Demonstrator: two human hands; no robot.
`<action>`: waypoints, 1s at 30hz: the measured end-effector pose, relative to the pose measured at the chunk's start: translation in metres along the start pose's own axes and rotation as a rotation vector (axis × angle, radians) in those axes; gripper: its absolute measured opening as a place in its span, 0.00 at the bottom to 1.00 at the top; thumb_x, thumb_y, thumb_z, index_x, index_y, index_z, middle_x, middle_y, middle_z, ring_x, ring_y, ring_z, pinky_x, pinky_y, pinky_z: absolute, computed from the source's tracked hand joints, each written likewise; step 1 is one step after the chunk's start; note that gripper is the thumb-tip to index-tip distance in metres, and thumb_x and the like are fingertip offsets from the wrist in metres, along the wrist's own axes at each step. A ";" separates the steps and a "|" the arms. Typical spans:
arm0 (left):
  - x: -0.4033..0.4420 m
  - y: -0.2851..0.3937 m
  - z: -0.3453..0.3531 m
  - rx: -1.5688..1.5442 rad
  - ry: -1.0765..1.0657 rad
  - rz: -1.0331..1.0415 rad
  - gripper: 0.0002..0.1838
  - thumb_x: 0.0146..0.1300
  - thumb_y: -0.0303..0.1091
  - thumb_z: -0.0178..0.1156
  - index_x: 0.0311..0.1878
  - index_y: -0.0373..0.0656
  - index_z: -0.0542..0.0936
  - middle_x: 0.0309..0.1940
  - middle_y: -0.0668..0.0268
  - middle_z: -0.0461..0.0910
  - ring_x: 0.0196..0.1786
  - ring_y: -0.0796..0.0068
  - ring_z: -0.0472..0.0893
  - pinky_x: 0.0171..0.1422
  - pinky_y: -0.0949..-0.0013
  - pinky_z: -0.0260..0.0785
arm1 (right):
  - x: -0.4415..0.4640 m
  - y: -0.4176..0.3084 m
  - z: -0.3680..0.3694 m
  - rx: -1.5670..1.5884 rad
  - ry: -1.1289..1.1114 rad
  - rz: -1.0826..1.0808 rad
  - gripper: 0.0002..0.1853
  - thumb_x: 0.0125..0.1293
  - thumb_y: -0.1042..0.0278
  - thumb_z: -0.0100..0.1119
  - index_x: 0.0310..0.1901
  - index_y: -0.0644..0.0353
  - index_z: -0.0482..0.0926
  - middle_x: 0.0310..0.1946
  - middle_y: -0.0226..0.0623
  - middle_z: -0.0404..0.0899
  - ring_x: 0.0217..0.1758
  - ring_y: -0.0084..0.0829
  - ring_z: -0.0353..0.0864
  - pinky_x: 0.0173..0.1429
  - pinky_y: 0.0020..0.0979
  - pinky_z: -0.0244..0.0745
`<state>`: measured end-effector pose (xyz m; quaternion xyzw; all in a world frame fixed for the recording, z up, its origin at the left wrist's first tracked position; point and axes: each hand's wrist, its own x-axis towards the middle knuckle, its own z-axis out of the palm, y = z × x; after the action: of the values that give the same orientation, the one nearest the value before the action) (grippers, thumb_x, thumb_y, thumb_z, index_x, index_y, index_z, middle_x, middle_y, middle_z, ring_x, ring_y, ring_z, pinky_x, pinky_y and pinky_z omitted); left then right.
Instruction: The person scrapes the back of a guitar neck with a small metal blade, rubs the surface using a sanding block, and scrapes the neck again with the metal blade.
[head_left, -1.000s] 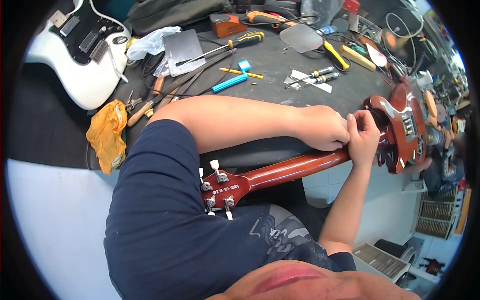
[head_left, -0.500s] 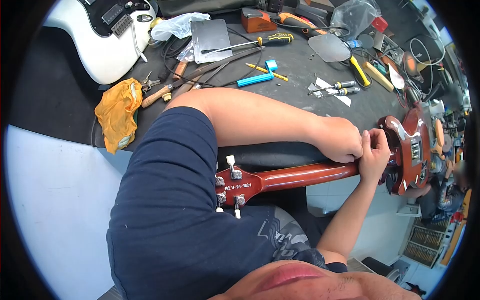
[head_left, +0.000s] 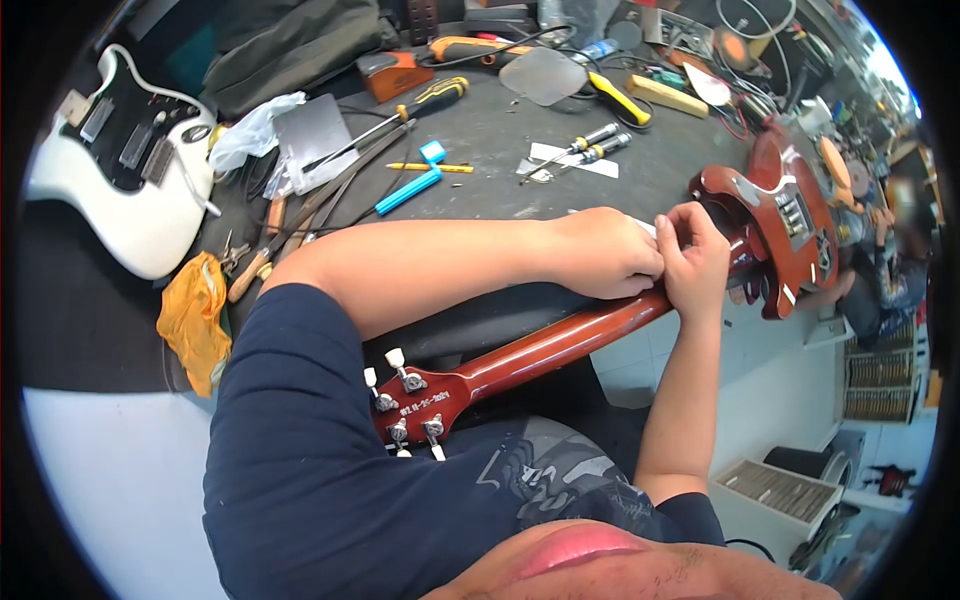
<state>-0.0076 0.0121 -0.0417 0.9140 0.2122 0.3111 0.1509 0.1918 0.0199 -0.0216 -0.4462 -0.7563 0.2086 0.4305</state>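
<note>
A reddish-brown guitar lies with its back up; its neck [head_left: 560, 345] runs from the headstock [head_left: 425, 402] against the dark shirt to the glossy body [head_left: 785, 215] at the right. Over the upper neck, my left hand [head_left: 610, 255] is curled into a fist, its fingers meeting those of my right hand. My right hand [head_left: 695, 260] has thumb and fingers bent together right beside it, its wrist close to the neck. A small pale edge [head_left: 645, 228] shows between the hands; the rest of it is hidden by the fingers.
The dark bench [head_left: 480, 130] holds a white guitar [head_left: 150, 225], an orange cloth [head_left: 195, 320], a yellow-black screwdriver [head_left: 435, 97], a blue tool [head_left: 410, 190], small screwdrivers [head_left: 595, 145] on white paper and a yellow-handled tool [head_left: 620, 100]. Another person [head_left: 885, 280] is at the far right.
The view has swung, so the bench and guitar first sat lower and farther right, then shifted back left. Both hands remain together over the neck, with more of the pale edge showing.
</note>
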 end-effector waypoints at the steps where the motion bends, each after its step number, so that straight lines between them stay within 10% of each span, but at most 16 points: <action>1: 0.000 0.000 -0.002 -0.005 -0.002 -0.007 0.06 0.67 0.33 0.69 0.43 0.44 0.89 0.39 0.61 0.90 0.42 0.53 0.90 0.48 0.52 0.83 | 0.001 -0.001 0.000 0.001 -0.005 0.001 0.09 0.74 0.70 0.71 0.39 0.65 0.82 0.27 0.35 0.83 0.28 0.25 0.81 0.36 0.32 0.75; 16: 0.003 -0.002 -0.009 0.012 0.106 0.034 0.09 0.65 0.27 0.71 0.47 0.43 0.89 0.41 0.61 0.91 0.42 0.55 0.91 0.47 0.56 0.85 | 0.002 -0.001 -0.003 0.015 0.005 0.005 0.09 0.73 0.69 0.71 0.39 0.65 0.81 0.28 0.39 0.84 0.29 0.30 0.82 0.38 0.34 0.77; 25: 0.014 -0.126 -0.153 0.445 0.714 -0.634 0.15 0.70 0.35 0.70 0.56 0.38 0.90 0.42 0.51 0.93 0.47 0.54 0.93 0.57 0.59 0.84 | 0.003 -0.005 -0.010 0.035 -0.047 0.037 0.11 0.73 0.67 0.70 0.38 0.65 0.81 0.29 0.44 0.86 0.29 0.38 0.84 0.37 0.37 0.78; 30: -0.023 -0.253 -0.231 0.601 0.583 -1.269 0.23 0.61 0.40 0.69 0.50 0.30 0.91 0.52 0.39 0.91 0.60 0.43 0.91 0.68 0.53 0.81 | 0.004 -0.002 -0.012 0.090 0.012 0.027 0.11 0.73 0.66 0.70 0.38 0.64 0.81 0.29 0.44 0.87 0.29 0.38 0.85 0.37 0.38 0.78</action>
<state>-0.2449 0.2531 0.0186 0.4993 0.8041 0.3222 -0.0167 0.1999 0.0213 -0.0125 -0.4380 -0.7375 0.2453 0.4518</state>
